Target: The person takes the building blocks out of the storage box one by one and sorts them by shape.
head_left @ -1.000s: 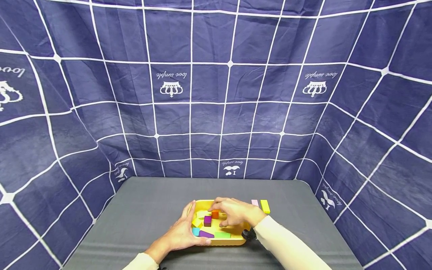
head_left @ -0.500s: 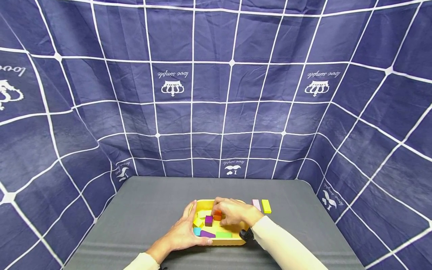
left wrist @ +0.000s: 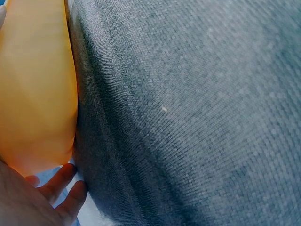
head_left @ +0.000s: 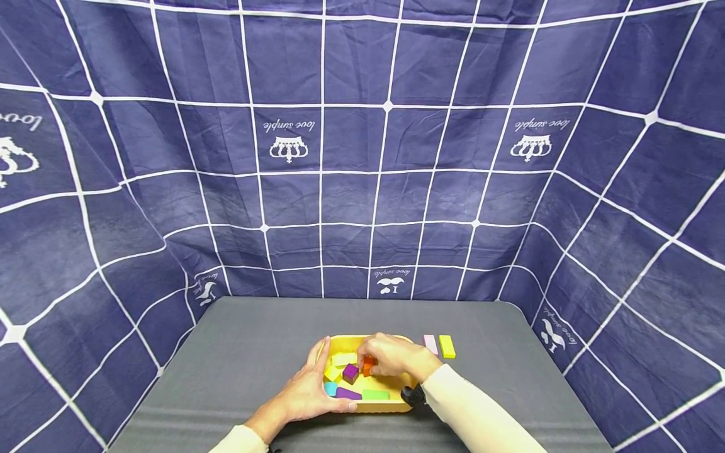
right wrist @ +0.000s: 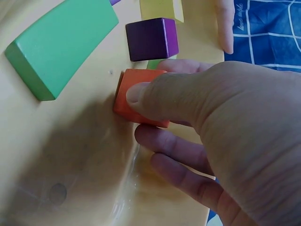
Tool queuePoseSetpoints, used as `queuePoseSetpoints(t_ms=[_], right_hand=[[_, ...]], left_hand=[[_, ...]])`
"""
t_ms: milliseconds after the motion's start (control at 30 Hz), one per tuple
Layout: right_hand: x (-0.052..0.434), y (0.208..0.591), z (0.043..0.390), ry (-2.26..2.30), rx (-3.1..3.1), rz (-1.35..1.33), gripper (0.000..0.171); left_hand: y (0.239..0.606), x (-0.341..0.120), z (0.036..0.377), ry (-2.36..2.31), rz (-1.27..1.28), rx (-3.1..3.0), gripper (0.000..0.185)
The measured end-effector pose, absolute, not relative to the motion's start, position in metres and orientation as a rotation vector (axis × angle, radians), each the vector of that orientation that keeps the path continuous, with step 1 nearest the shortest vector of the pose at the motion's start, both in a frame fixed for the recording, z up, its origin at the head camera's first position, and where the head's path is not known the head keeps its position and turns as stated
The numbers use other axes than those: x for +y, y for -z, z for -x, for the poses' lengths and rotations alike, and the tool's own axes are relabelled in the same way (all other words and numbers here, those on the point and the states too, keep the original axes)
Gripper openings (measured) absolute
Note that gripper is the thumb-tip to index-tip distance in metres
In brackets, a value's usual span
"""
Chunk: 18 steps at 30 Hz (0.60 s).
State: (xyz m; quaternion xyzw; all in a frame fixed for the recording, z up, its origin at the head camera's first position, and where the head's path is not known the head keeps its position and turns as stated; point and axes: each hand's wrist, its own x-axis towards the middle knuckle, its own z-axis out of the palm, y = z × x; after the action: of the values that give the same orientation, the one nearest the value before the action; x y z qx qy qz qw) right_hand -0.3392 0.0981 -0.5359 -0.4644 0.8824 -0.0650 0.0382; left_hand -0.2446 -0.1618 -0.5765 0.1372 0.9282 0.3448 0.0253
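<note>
A right hand (head_left: 391, 353) pinches an orange block (right wrist: 127, 113) inside a yellow tray (head_left: 376, 407), near a purple cube (right wrist: 146, 41); the left hand (head_left: 306, 391), fingers extended, braces the tray's left end, thumb along the near wall.

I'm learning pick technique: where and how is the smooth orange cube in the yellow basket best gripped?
Likely from above and the right, pinching opposite faces, as the right hand does: the smooth orange cube has flat faces, and the glossy purple cube sits close on its left.
</note>
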Motion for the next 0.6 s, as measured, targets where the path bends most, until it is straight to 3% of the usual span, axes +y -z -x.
queuePoseSetpoints(t_ms=[600], right_hand=[[0.1051,0.5326,0.3351,0.283,2.734,1.435,0.021]], left_hand=[[0.576,-0.1617,0.2444,-1.071,-0.406,2.861,0.158]])
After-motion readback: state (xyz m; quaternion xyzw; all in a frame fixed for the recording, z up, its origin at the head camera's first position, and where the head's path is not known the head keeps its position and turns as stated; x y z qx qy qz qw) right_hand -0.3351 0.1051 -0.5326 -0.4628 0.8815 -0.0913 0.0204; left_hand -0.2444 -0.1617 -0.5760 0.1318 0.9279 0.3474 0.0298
